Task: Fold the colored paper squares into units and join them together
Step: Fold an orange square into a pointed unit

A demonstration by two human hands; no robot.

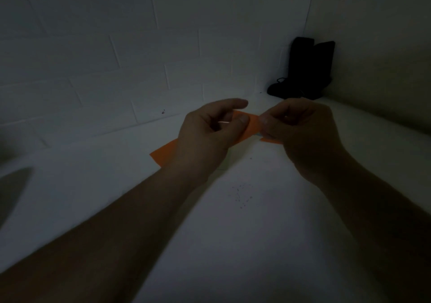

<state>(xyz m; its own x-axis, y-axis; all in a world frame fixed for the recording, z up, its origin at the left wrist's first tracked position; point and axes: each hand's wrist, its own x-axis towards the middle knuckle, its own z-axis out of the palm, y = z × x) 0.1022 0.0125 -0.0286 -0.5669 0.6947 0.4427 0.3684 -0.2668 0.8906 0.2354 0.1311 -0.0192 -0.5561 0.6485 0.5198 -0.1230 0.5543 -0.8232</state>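
An orange paper strip [253, 127] is held up above the white table between both hands in dim light. My left hand [210, 134] pinches it between thumb and fingers near its middle; the strip's lower left end [163, 154] sticks out below that hand. My right hand [300, 125] pinches the strip's right end with curled fingers, and a small orange corner shows under that hand. A trace of light blue shows at the fold by my right thumb; whether it is a second paper I cannot tell.
The white table [233, 221] runs into a corner of white brick wall [116, 57]. A dark object [305, 69] stands in the far right corner. Faint specks mark the table in front of my arms. A blurred shape sits at the left edge.
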